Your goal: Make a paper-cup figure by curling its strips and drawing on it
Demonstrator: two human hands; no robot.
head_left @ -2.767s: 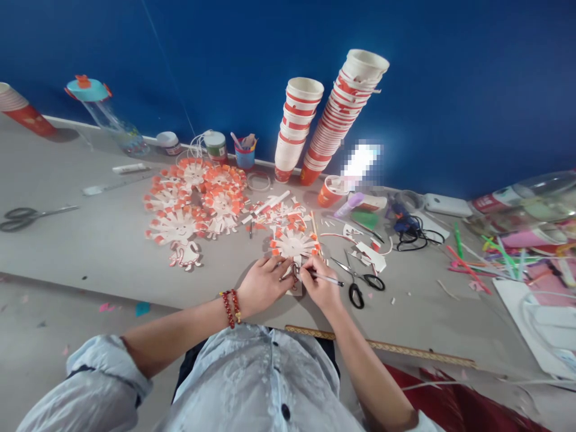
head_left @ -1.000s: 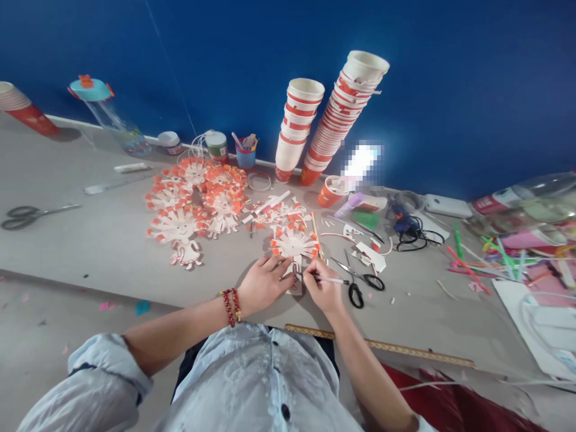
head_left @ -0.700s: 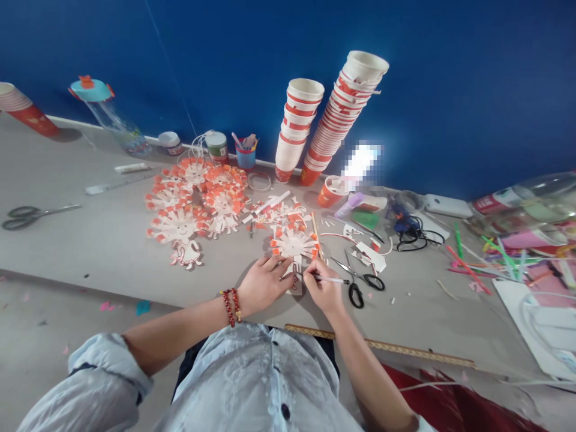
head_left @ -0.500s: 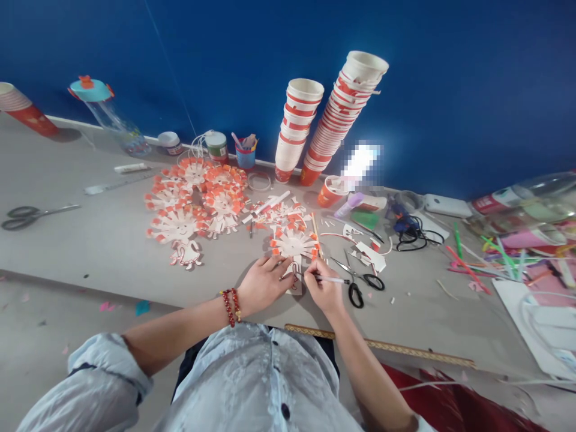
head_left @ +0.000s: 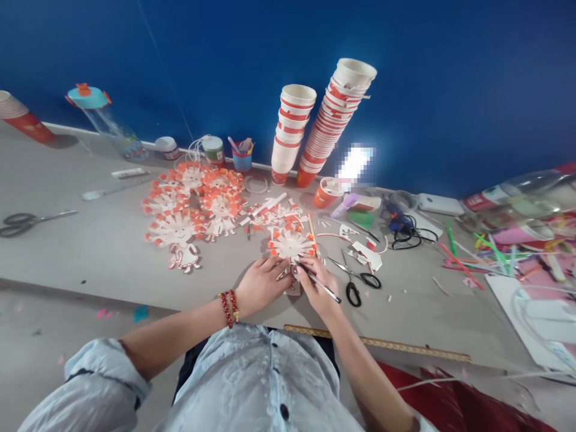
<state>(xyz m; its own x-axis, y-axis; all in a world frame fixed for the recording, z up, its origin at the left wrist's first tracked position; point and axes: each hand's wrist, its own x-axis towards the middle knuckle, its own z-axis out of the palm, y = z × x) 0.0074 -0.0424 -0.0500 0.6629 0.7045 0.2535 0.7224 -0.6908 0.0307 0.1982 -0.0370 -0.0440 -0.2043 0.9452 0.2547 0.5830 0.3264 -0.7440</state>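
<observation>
My left hand (head_left: 264, 284) lies flat on the table, fingers stretched over the left side of a small white paper (head_left: 294, 288) with dark drawn lines. In my right hand (head_left: 318, 287) a pen (head_left: 324, 284) is gripped, its tip down at the top of that paper. My hands hide part of the paper. Just above it rests a white paper lion-like cutout (head_left: 292, 245) with orange tips. Black-handled scissors (head_left: 355, 278) lie open to the right of my right hand.
Several similar orange-tipped cutouts (head_left: 180, 225) are heaped at left, with paper scraps (head_left: 281, 215) beside them. Two tall paper-cup stacks (head_left: 330, 120) stand by the blue wall. Another pair of scissors (head_left: 27, 222) lies far left; colourful straws (head_left: 499, 255) and a bottle (head_left: 517, 198) are at right.
My right hand has turned the pen from nearly level to a steeper slant and shifted its tip up the paper. My left hand stays in place. The view has moved slightly.
</observation>
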